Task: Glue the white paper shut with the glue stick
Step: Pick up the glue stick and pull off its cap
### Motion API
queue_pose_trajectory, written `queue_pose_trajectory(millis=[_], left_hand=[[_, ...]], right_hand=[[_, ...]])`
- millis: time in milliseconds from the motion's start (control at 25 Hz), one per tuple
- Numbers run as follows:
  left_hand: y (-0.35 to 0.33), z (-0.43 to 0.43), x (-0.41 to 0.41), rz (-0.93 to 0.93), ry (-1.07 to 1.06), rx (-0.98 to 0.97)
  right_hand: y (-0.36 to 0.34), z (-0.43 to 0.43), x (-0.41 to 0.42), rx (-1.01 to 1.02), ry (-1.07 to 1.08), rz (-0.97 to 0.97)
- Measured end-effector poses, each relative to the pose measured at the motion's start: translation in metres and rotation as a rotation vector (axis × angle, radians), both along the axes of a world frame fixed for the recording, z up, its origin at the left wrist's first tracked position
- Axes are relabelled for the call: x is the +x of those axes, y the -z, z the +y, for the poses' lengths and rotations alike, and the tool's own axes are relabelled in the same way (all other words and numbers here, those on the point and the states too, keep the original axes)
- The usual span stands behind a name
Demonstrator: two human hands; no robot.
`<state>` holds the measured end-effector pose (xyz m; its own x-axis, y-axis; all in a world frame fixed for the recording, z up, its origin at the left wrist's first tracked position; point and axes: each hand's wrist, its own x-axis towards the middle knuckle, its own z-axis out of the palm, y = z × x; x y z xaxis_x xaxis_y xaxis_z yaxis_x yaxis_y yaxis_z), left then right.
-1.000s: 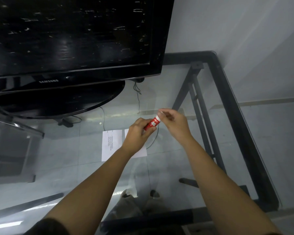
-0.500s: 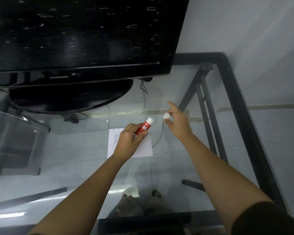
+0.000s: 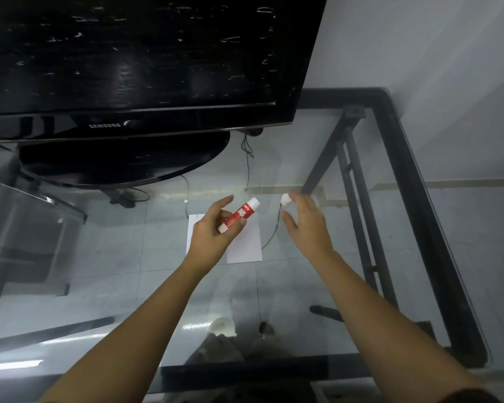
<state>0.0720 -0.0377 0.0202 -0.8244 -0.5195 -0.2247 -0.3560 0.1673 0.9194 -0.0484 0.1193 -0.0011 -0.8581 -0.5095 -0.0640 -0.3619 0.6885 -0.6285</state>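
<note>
My left hand [image 3: 213,232] grips a red glue stick [image 3: 240,214] with white ends, tilted up to the right, its cap off. The white cap [image 3: 285,198] is at the fingertips of my right hand [image 3: 304,225], whose fingers are spread; whether the cap is still pinched or resting on the glass I cannot tell. The white paper [image 3: 246,242] lies flat on the glass table under my left hand, which hides its middle part.
A black Samsung TV [image 3: 146,62] on an oval base [image 3: 122,161] fills the back left. The glass table [image 3: 361,228] has a black metal frame [image 3: 413,184] along its right and near edges. A thin black cable [image 3: 274,231] runs beside the paper.
My right hand pulled the white cap off the glue stick and carried it to the right. My left hand kept the stick and tilted it a little.
</note>
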Motion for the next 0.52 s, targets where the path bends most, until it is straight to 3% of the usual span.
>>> queue_pose_trajectory(millis=[160,320,400,520], left_hand=[[0.001,-0.007,0.009,-0.020,-0.189,0.343],[-0.006,-0.026,-0.002,0.008,-0.400,0.935],[-0.007,-0.033,-0.005,-0.022,-0.482,1.035],[-0.006,-0.032,-0.004,-0.050,-0.482,1.017]], right_hand=[[0.024,0.001,0.044,0.194,-0.289,-0.041],[0.042,-0.007,0.043,0.373,-0.415,-0.033],[0.045,-0.007,0.044,0.428,-0.422,-0.023],[0.049,-0.009,0.045,0.437,-0.411,-0.030]])
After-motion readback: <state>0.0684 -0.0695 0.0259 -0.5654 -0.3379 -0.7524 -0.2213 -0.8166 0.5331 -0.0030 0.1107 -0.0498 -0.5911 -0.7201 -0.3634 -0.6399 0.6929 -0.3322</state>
